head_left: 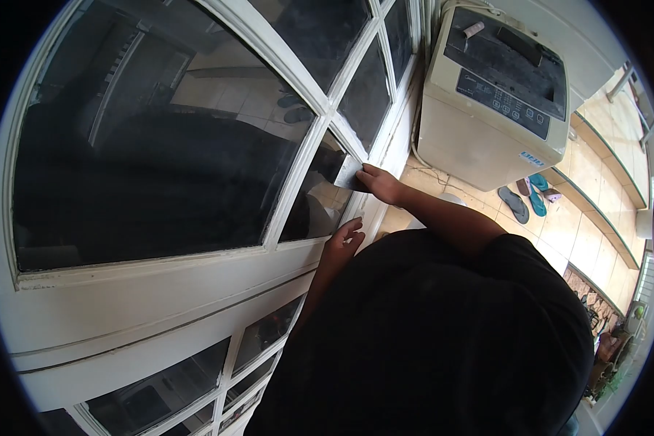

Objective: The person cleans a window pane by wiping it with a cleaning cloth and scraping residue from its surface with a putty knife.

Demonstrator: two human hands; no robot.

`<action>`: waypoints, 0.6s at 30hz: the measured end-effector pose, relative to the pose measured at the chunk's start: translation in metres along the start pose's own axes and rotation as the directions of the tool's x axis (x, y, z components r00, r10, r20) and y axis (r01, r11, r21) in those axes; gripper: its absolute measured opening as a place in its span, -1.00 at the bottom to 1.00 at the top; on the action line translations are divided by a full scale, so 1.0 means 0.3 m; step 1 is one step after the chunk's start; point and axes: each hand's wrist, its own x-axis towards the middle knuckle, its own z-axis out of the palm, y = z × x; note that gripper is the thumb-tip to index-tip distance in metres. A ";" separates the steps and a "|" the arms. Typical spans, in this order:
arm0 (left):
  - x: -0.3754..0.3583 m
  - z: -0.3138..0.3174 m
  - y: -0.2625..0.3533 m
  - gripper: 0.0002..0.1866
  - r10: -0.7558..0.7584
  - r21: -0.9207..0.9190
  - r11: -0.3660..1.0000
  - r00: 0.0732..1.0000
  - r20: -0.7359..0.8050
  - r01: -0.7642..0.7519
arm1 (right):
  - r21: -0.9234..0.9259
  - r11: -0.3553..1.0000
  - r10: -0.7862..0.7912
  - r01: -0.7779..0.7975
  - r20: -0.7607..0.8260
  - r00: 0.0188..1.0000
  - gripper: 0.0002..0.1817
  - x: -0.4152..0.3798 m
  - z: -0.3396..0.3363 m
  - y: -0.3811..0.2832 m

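My right hand (380, 183) is closed on a flat, thin, greyish sheet-like piece (349, 174), whose exact nature I cannot make out. The piece lies against a small glass pane beside the white window frame (325, 116). Below it, my left hand (344, 238) is near the lower edge of the same pane, its fingers apart and slightly curled, with nothing in them. Dark glass panes (160, 145) in white frames fill the left side.
A top-loading washing machine (479, 138) stands at the upper right, with a small bottle-like item and a dark object on its lid. Grey sandals (514, 205) and teal sandals (537, 195) lie on the tiled floor (552, 240) near tiled steps (596, 196).
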 end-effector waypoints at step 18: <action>-0.016 0.000 -0.002 -0.47 -0.001 0.018 1.000 1.000 -0.004 0.001 | 0.078 0.989 0.118 -0.127 0.107 0.987 -0.54 -0.026 -0.031 -0.073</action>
